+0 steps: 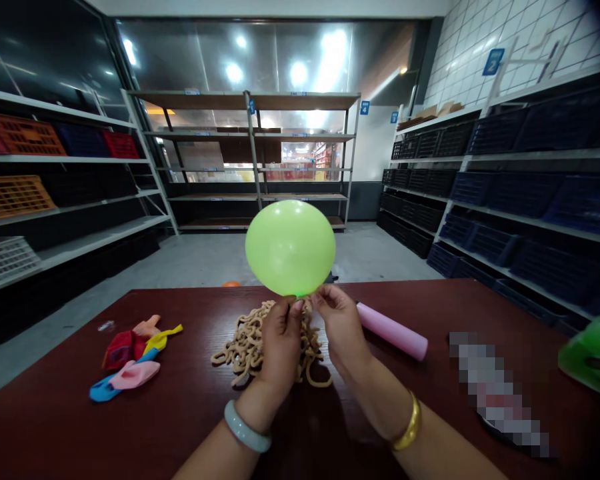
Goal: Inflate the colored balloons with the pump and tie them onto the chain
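Observation:
A blown-up light green balloon (290, 248) stands over the table with its neck pointing down. My left hand (281, 340) is closed, thumb and forefinger pinching that neck. Close beside it, my right hand (343, 323) is also closed in a pinch at the neck's right side; the fingers hide the end of the neck. Under and behind my hands lies a heap of beige cord-like loops (247, 347). A pink cylinder (394, 331), like a hand pump, rests on the table just right of my right hand.
On the dark red table (180, 433), several limp balloons (133, 373) lie at the left. A blurred-out flat item (495, 393) and a green object (593, 357) are at the right. Metal shelving (250, 133) stands behind, with crates on both side racks.

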The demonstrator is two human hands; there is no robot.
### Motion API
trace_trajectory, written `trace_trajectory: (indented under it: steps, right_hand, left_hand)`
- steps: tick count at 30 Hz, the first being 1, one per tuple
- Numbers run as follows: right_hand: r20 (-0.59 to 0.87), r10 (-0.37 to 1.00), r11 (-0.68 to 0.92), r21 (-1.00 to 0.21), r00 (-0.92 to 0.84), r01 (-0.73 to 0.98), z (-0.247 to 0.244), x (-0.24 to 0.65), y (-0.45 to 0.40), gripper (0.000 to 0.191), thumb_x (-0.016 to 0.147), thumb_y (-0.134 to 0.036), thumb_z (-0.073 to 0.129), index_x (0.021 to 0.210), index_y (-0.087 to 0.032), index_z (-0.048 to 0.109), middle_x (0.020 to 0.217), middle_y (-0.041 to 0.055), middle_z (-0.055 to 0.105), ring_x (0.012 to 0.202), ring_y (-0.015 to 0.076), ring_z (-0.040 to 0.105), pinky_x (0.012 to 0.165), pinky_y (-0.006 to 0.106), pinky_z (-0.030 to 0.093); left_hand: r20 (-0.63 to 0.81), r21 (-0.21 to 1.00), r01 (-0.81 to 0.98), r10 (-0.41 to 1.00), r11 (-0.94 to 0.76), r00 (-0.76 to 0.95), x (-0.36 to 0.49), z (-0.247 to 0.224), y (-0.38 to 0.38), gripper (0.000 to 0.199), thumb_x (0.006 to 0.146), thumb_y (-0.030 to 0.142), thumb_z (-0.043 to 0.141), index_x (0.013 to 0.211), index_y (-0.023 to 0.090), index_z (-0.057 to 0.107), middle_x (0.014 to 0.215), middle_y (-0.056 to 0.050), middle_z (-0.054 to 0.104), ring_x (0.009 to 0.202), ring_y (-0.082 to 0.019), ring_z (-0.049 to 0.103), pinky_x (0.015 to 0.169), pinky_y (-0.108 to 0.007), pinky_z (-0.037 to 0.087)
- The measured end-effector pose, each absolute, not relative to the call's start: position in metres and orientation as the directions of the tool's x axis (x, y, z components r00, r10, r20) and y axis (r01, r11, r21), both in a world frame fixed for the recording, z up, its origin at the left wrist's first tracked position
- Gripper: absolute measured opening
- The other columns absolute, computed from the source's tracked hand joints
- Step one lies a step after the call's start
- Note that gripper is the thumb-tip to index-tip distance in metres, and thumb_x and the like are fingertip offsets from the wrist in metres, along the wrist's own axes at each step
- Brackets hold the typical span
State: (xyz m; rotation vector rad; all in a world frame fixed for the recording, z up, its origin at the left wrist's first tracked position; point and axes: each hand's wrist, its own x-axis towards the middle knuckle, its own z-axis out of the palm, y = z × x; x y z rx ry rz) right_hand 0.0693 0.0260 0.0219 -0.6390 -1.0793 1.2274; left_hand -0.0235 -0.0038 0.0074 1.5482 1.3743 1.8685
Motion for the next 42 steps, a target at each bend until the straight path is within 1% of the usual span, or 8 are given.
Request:
trace_trajectory:
  steps: [4, 9, 13, 16, 23, 27, 33, 42]
  right_hand:
    - [0.101, 0.992, 0.027, -0.76, -0.077, -0.65, 0.018, 0.056, 0.022, 0.023, 0.066, -0.033, 0.075, 0.072, -0.018, 0.059, 0.066, -0.0016, 0.061, 0.058, 0.0114, 0.053, 0.057, 0.024, 0.044]
    - [0.028, 0.997, -0.04, -0.655, -0.078, -0.754, 0.013, 0.06, 0.042, 0.024, 0.06, -0.023, 0.077, 0.075, -0.019, 0.058, 0.057, -0.004, 0.059, 0.047, 0.0103, 0.051, 0.047, 0.023, 0.041]
    - [0.019, 0.999, -0.019, -0.689, -0.043, -0.725, 0.015, 0.074, 0.057, 0.024, 0.058, -0.021, 0.074, 0.073, -0.02, 0.056, 0.056, -0.004, 0.06, 0.042, 0.0102, 0.049, 0.041, 0.022, 0.036]
    - [0.051, 0.995, -0.024, -0.737, -0.091, -0.676, 0.016, 0.08, 0.058, 0.022, 0.062, -0.025, 0.074, 0.074, -0.021, 0.056, 0.051, -0.0048, 0.057, 0.039, 0.0107, 0.047, 0.038, 0.022, 0.033]
    - [0.113, 0.921, -0.098, -0.859, -0.372, -0.502, 0.016, 0.074, 0.043, 0.031, 0.07, -0.047, 0.073, 0.074, -0.018, 0.062, 0.06, 0.0004, 0.063, 0.049, 0.0116, 0.054, 0.046, 0.023, 0.039]
    - [0.073, 0.876, -0.174, -0.875, -0.477, -0.453, 0.014, 0.073, 0.042, 0.032, 0.068, -0.046, 0.076, 0.068, -0.016, 0.063, 0.064, 0.0014, 0.062, 0.055, 0.0114, 0.055, 0.055, 0.024, 0.044]
    - [-0.008, 0.861, -0.305, -0.809, -0.509, -0.502, 0.002, 0.076, 0.048, 0.02, 0.066, -0.032, 0.076, 0.071, -0.016, 0.065, 0.055, -0.0016, 0.058, 0.054, 0.0138, 0.055, 0.055, 0.026, 0.046]
    - [0.021, 0.949, -0.166, -0.814, -0.313, -0.557, 0.002, 0.059, 0.062, 0.022, 0.06, -0.029, 0.079, 0.067, -0.015, 0.063, 0.058, 0.0011, 0.063, 0.049, 0.0134, 0.056, 0.049, 0.025, 0.046]
  left_hand:
    - [0.424, 0.903, 0.109, 0.819, -0.416, -0.387, -0.017, 0.002, 0.0, 0.022, 0.087, 0.038, 0.053, 0.079, 0.018, 0.061, 0.065, 0.001, 0.055, 0.064, -0.014, 0.05, 0.06, -0.025, 0.039]
    - [0.172, 0.958, -0.185, 0.955, -0.219, -0.243, -0.005, -0.003, 0.006, 0.031, 0.077, 0.042, 0.064, 0.062, 0.018, 0.051, 0.051, 0.004, 0.042, 0.046, -0.01, 0.036, 0.045, -0.023, 0.028]
    - [0.041, 0.939, -0.338, 0.997, -0.062, -0.069, 0.0, -0.002, 0.005, 0.039, 0.074, 0.046, 0.065, 0.058, 0.017, 0.043, 0.046, 0.008, 0.031, 0.041, -0.005, 0.023, 0.04, -0.02, 0.018]
    - [0.034, 0.914, -0.404, 0.999, -0.033, -0.005, -0.001, 0.004, 0.002, 0.036, 0.075, 0.043, 0.067, 0.063, 0.017, 0.045, 0.049, 0.007, 0.033, 0.041, -0.004, 0.024, 0.039, -0.018, 0.016]
    - [0.045, 0.809, -0.578, 0.992, -0.108, -0.122, -0.019, 0.014, 0.005, 0.03, 0.072, 0.036, 0.071, 0.071, 0.016, 0.048, 0.055, 0.007, 0.039, 0.042, -0.003, 0.029, 0.037, -0.015, 0.019]
    - [0.0, 0.833, -0.542, 0.98, -0.109, -0.198, -0.023, 0.009, 0.011, 0.033, 0.068, 0.039, 0.073, 0.07, 0.016, 0.05, 0.053, 0.007, 0.04, 0.04, -0.003, 0.029, 0.036, -0.015, 0.018]
    - [0.062, 0.939, -0.32, 0.976, -0.128, -0.21, -0.02, -0.007, 0.016, 0.038, 0.072, 0.048, 0.067, 0.061, 0.016, 0.049, 0.046, 0.006, 0.039, 0.038, -0.006, 0.032, 0.038, -0.02, 0.022]
    - [0.019, 0.957, -0.273, 0.964, -0.095, -0.266, -0.04, -0.004, 0.025, 0.049, 0.068, 0.063, 0.064, 0.064, 0.016, 0.051, 0.044, 0.006, 0.04, 0.034, -0.007, 0.031, 0.034, -0.021, 0.019]
